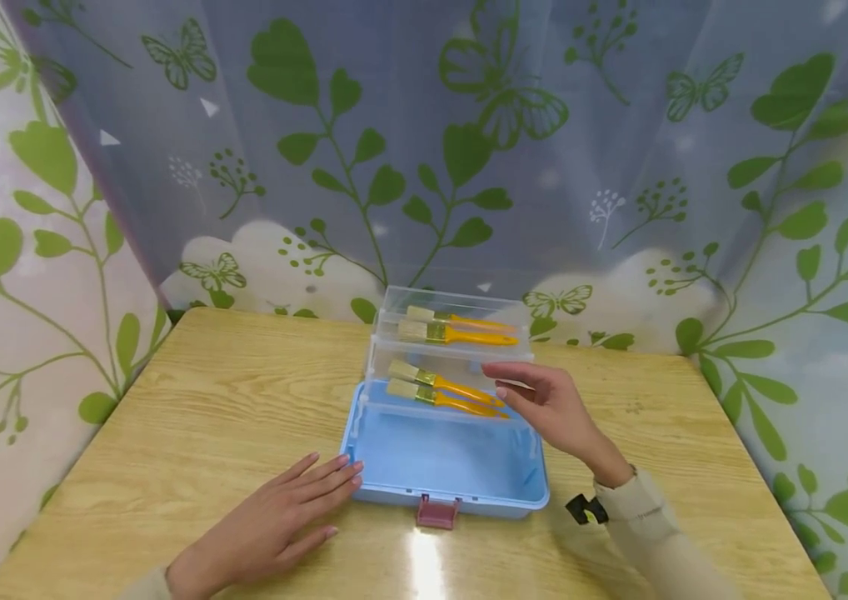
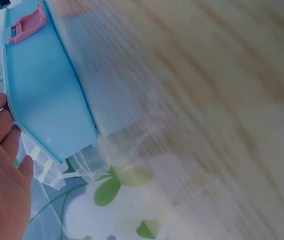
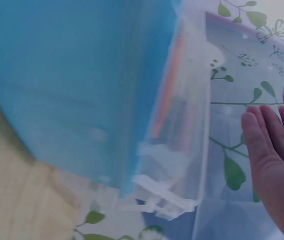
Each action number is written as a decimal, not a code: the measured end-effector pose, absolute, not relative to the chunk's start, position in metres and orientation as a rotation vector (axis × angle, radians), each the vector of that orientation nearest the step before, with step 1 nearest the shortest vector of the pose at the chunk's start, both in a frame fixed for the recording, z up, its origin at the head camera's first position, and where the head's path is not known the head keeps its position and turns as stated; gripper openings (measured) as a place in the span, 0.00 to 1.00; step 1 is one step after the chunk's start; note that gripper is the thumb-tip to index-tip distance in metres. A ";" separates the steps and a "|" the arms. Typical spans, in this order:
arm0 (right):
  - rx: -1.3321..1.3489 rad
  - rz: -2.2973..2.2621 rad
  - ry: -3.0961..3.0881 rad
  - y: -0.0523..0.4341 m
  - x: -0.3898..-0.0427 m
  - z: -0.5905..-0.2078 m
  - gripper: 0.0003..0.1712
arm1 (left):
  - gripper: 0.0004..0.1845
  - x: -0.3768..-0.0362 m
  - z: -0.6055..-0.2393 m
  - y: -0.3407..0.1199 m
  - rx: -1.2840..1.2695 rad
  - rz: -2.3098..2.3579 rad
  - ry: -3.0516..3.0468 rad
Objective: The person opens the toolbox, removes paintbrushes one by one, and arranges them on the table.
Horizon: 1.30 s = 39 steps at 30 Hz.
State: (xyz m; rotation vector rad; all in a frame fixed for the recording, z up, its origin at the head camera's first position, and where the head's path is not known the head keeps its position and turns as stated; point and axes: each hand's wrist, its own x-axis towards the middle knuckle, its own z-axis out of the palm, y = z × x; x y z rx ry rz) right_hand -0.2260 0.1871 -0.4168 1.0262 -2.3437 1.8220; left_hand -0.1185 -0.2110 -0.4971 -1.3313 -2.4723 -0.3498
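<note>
A blue plastic box [image 1: 439, 458] stands unlidded, its clear tiered trays [image 1: 379, 350] raised toward the back. Two paintbrushes [image 1: 461, 335] with yellow handles lie in the upper tray, two more paintbrushes [image 1: 442, 398] in the lower one. My left hand [image 1: 270, 525] lies with fingers extended, their tips at the box's left front corner; in the left wrist view those fingers [image 2: 4, 132] are beside the box wall. Above the right end of the lower tray hovers my right hand [image 1: 555, 408], near the brush handle ends, holding nothing. The right wrist view shows its fingers [image 3: 266, 135] loosely extended.
A pink latch [image 1: 436, 512] hangs at the box's front. The wooden table [image 1: 244, 400] reaches back to a patterned curtain [image 1: 409, 167], with more printed cloth [image 1: 829, 292] on both sides. A dark strap piece [image 1: 587, 509] is at the right wrist.
</note>
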 end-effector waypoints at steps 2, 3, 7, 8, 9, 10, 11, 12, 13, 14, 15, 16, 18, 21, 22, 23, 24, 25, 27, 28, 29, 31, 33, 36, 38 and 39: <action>1.050 1.796 -2.420 0.186 -0.228 -0.412 0.21 | 0.30 -0.119 -0.497 -0.210 -1.333 -0.349 -2.462; 1.059 1.784 -2.463 0.185 -0.229 -0.410 0.21 | 0.30 -0.118 -0.497 -0.210 -1.335 -0.351 -2.457; 1.082 1.735 -2.596 0.182 -0.235 -0.410 0.21 | 0.30 -0.118 -0.496 -0.209 -1.341 -0.341 -2.433; 1.092 1.717 -2.613 0.181 -0.237 -0.411 0.21 | 0.30 -0.118 -0.496 -0.209 -1.339 -0.340 -2.432; 1.101 1.705 -2.625 0.181 -0.238 -0.412 0.21 | 0.30 -0.118 -0.496 -0.209 -1.336 -0.342 -2.433; 1.102 1.688 -2.638 0.180 -0.241 -0.414 0.21 | 0.30 -0.118 -0.496 -0.209 -1.331 -0.343 -2.436; 1.101 1.675 -2.649 0.180 -0.243 -0.417 0.20 | 0.30 -0.118 -0.497 -0.209 -1.326 -0.346 -2.442; 1.095 1.655 -2.662 0.179 -0.245 -0.419 0.20 | 0.30 -0.118 -0.497 -0.209 -1.321 -0.349 -2.446; 1.091 1.631 -2.671 0.180 -0.247 -0.421 0.19 | 0.30 -0.118 -0.497 -0.209 -1.317 -0.356 -2.452; 1.082 1.613 -2.680 0.180 -0.249 -0.423 0.19 | 0.29 -0.118 -0.498 -0.209 -1.314 -0.360 -2.453; 1.065 1.599 -2.693 0.181 -0.251 -0.425 0.19 | 0.29 -0.119 -0.498 -0.209 -1.313 -0.364 -2.455; 1.048 1.585 -2.705 0.182 -0.253 -0.427 0.19 | 0.30 -0.119 -0.498 -0.208 -1.312 -0.363 -2.454; 1.019 1.570 -2.725 0.183 -0.257 -0.432 0.19 | 0.30 -0.118 -0.498 -0.208 -1.317 -0.366 -2.446; 0.986 1.574 -2.754 0.184 -0.260 -0.435 0.19 | 0.29 -0.118 -0.498 -0.208 -1.321 -0.377 -2.441; 0.978 1.571 -2.763 0.184 -0.260 -0.436 0.19 | 0.29 -0.118 -0.498 -0.208 -1.321 -0.385 -2.440; 0.974 1.570 -2.767 0.183 -0.261 -0.436 0.19 | 0.29 -0.118 -0.498 -0.208 -1.319 -0.392 -2.442; 0.968 1.572 -2.769 0.183 -0.261 -0.435 0.19 | 0.29 -0.119 -0.498 -0.208 -1.317 -0.398 -2.448; 0.960 1.574 -2.770 0.182 -0.262 -0.434 0.19 | 0.29 -0.119 -0.497 -0.208 -1.315 -0.404 -2.452; 0.944 1.580 -2.766 0.180 -0.263 -0.433 0.19 | 0.29 -0.120 -0.497 -0.208 -1.312 -0.406 -2.452; 0.936 1.583 -2.761 0.179 -0.263 -0.432 0.19 | 0.29 -0.120 -0.496 -0.208 -1.312 -0.407 -2.453; 0.934 1.591 -2.756 0.178 -0.264 -0.433 0.19 | 0.29 -0.121 -0.496 -0.207 -1.312 -0.407 -2.452; 0.939 1.592 -2.753 0.176 -0.264 -0.435 0.20 | 0.29 -0.120 -0.495 -0.207 -1.315 -0.401 -2.448; 0.949 1.594 -2.759 0.174 -0.265 -0.438 0.21 | 0.29 -0.119 -0.494 -0.207 -1.319 -0.396 -2.448; 0.962 1.578 -2.776 0.172 -0.264 -0.441 0.22 | 0.30 -0.117 -0.493 -0.207 -1.321 -0.396 -2.453; 0.958 1.551 -2.783 0.170 -0.265 -0.442 0.22 | 0.30 -0.116 -0.492 -0.207 -1.317 -0.402 -2.454; 0.958 1.533 -2.784 0.169 -0.265 -0.442 0.22 | 0.30 -0.116 -0.492 -0.207 -1.315 -0.408 -2.453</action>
